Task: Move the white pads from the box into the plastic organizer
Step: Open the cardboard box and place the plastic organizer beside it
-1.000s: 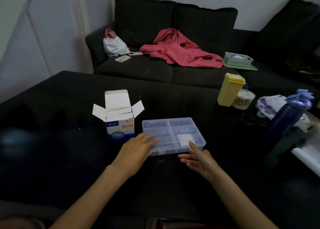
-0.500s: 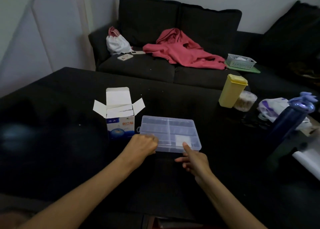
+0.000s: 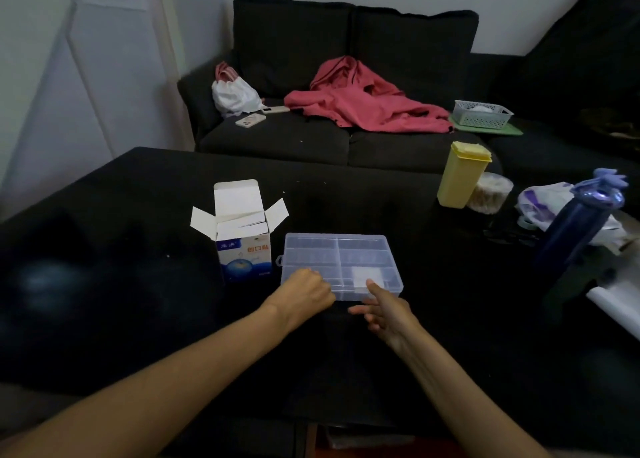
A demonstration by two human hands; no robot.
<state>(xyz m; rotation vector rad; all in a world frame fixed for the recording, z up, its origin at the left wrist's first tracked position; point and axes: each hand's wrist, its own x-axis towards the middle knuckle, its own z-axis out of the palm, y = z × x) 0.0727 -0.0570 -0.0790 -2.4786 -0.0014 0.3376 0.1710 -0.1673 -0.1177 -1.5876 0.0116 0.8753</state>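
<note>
While the plastic organizer (image 3: 341, 265) sits near the front edge of the table (image 3: 138, 198), its lid appears closed, and one white pad (image 3: 365, 276) is seen through it in the front right compartment. The remaining pads are stacked upright in the open box (image 3: 244, 246), which stands just beside the organizer's left end. The left hand (image 3: 304, 296) is curled into a fist against the organizer's front left edge; whether anything is pinched cannot be told. The right hand (image 3: 384, 314) is held with fingers loosely extended, one fingertip touching the front right edge, and nothing is gripped. The pads are judged light, thin and flexible; each is best pinched by its exposed top edge. The organizer is judged stiff, light and liable to slide.
</note>
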